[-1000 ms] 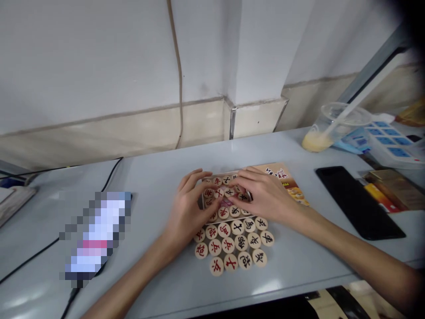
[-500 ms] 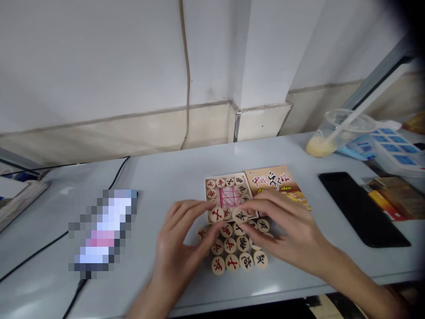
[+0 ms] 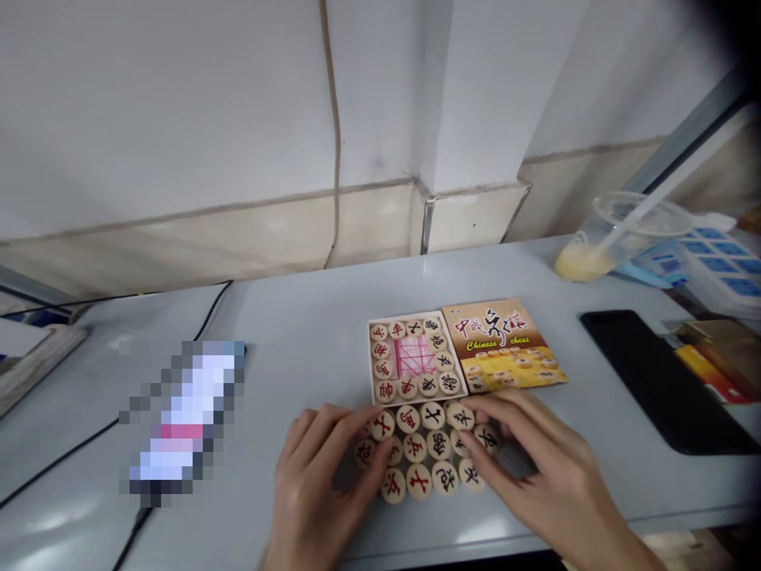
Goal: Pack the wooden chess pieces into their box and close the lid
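My left hand [image 3: 324, 472] pinches a red-marked Chinese chess piece [image 3: 382, 426] between thumb and fingertips, at the left end of the rows of loose pieces. A black-marked Chinese chess piece [image 3: 460, 415] is between the thumb and fingers of my right hand [image 3: 535, 468], at the right end of the same row. Several wooden pieces, such as a red one [image 3: 414, 448], lie in rows on the table before me. Just beyond them is an open box [image 3: 371, 361] with pieces around its inner edge and a pink-lined sheet [image 3: 414, 356] in the middle.
The printed Chinese chess lid [image 3: 505, 345] lies right of the box. Further right are a black phone [image 3: 654, 381], small packs [image 3: 717, 361] and a tilted plastic cup [image 3: 594, 238]. A blurred-out lit phone [image 3: 184, 416] with a cable [image 3: 139, 523] lies on the left.
Both hands have moved toward me with their pieces, from over the box's near edge to the rows in front of it. The box's near row and the lid now show.
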The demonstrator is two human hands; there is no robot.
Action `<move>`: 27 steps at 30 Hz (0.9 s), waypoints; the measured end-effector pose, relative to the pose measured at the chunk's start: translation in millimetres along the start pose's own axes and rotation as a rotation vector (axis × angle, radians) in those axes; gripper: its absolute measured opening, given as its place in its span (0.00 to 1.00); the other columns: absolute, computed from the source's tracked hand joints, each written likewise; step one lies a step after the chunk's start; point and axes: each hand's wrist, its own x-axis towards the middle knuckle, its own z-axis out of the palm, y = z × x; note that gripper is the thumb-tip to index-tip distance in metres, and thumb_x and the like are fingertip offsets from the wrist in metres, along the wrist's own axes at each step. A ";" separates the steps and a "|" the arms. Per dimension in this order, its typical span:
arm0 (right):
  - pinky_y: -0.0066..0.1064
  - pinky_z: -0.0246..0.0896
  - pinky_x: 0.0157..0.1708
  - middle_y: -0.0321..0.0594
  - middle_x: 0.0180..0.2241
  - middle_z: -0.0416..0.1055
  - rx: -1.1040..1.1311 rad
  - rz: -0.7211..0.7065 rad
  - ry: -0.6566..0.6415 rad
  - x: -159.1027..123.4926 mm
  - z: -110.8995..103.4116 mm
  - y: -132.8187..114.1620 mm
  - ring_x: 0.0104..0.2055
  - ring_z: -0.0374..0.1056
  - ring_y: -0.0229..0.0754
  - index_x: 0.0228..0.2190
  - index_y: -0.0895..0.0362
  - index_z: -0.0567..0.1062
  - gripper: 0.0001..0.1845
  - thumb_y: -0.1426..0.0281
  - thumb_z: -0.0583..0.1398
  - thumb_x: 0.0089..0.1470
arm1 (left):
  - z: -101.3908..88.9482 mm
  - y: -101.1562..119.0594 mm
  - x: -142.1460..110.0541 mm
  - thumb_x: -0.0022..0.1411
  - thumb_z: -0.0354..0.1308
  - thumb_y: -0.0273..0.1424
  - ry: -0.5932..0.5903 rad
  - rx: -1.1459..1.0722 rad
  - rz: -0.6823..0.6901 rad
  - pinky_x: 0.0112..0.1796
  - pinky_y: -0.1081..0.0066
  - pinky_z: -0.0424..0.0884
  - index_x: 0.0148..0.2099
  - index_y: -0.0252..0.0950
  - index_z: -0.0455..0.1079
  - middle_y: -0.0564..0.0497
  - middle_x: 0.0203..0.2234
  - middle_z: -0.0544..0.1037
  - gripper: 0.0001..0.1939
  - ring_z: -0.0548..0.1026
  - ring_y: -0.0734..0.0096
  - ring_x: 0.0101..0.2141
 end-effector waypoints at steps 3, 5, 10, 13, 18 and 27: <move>0.33 0.68 0.45 0.39 0.43 0.74 -0.051 -0.020 -0.015 0.6 2.7 2.4 0.46 0.70 0.39 0.51 0.54 0.73 0.18 0.73 0.63 0.59 | -0.1 -1.1 -1.9 0.65 0.64 0.28 -0.044 0.006 0.006 0.36 0.69 0.67 0.53 0.40 0.73 0.52 0.36 0.77 0.14 0.70 0.68 0.35; 0.34 0.68 0.46 0.39 0.44 0.74 -0.066 -0.041 -0.013 1.0 4.0 3.4 0.46 0.70 0.39 0.52 0.54 0.73 0.19 0.74 0.63 0.59 | 0.2 -1.0 -1.7 0.65 0.64 0.28 -0.055 0.011 0.006 0.37 0.68 0.67 0.55 0.40 0.72 0.52 0.37 0.77 0.16 0.70 0.68 0.36; 0.34 0.67 0.47 0.38 0.44 0.74 0.029 0.001 -0.026 1.6 0.0 1.1 0.47 0.70 0.39 0.52 0.53 0.73 0.18 0.73 0.63 0.59 | -2.7 1.1 -0.9 0.66 0.62 0.27 -0.070 -0.071 -0.031 0.39 0.68 0.68 0.56 0.42 0.71 0.53 0.38 0.78 0.16 0.71 0.68 0.37; 0.32 0.68 0.42 0.38 0.44 0.74 0.138 0.082 -0.012 0.0 -4.7 0.6 0.44 0.69 0.38 0.50 0.52 0.73 0.16 0.71 0.62 0.60 | -6.5 1.1 -3.4 0.69 0.59 0.29 -0.085 -0.175 -0.126 0.37 0.69 0.68 0.54 0.44 0.72 0.54 0.36 0.77 0.13 0.71 0.69 0.37; 0.29 0.64 0.31 0.35 0.40 0.74 0.199 0.163 0.037 15.4 -9.1 4.8 0.35 0.67 0.35 0.44 0.50 0.75 0.08 0.71 0.60 0.63 | -13.8 -4.8 4.7 0.72 0.55 0.31 0.007 -0.271 -0.309 0.31 0.71 0.65 0.45 0.44 0.75 0.56 0.30 0.75 0.07 0.70 0.73 0.31; 0.37 0.63 0.40 0.38 0.35 0.74 -0.178 -0.157 -0.185 107.4 0.2 18.2 0.40 0.68 0.43 0.43 0.53 0.78 0.09 0.70 0.57 0.64 | -10.2 -13.6 87.1 0.70 0.55 0.32 -0.290 -0.053 -0.033 0.31 0.70 0.66 0.53 0.44 0.75 0.53 0.34 0.81 0.12 0.75 0.71 0.29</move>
